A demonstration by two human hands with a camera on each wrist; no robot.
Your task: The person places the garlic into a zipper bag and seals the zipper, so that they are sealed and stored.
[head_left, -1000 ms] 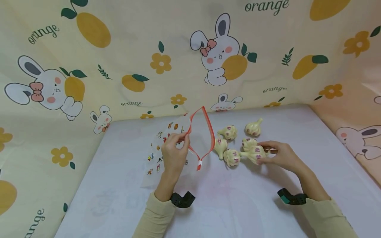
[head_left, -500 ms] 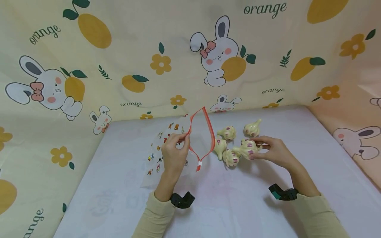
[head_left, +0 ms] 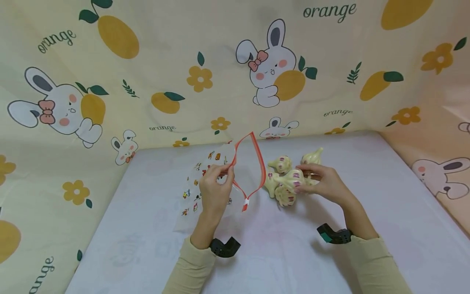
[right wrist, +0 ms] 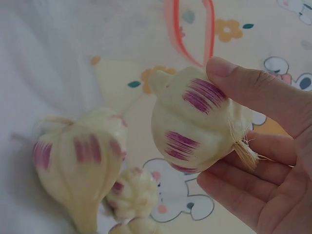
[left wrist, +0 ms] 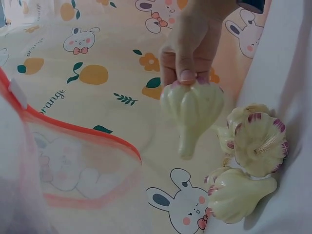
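Note:
My left hand (head_left: 216,188) pinches the rim of a clear zip bag (head_left: 198,212) printed with small cartoon figures. Its red zip edge (head_left: 261,163) is spread apart into a wide mouth facing right. My right hand (head_left: 327,183) grips a garlic bulb (head_left: 291,179), pale with purple streaks, its neck pointing left toward the bag. In the right wrist view, thumb and fingers lie around the held garlic bulb (right wrist: 190,122), with its stringy roots near the palm. The left wrist view shows that bulb (left wrist: 192,109) raised, neck downward, to the right of the bag mouth.
Several other garlic bulbs lie on the white-covered table (head_left: 147,245) under and behind the held one, including a bulb (head_left: 282,164) at the back and a bulb (head_left: 285,196) in front. Another bulb (head_left: 312,156) sits farther back right. A patterned cloth (head_left: 205,36) hangs behind the table.
My right hand has lifted the garlic bulb and carried it left toward the bag mouth, over the other bulbs. The left hand and the bag have stayed in place.

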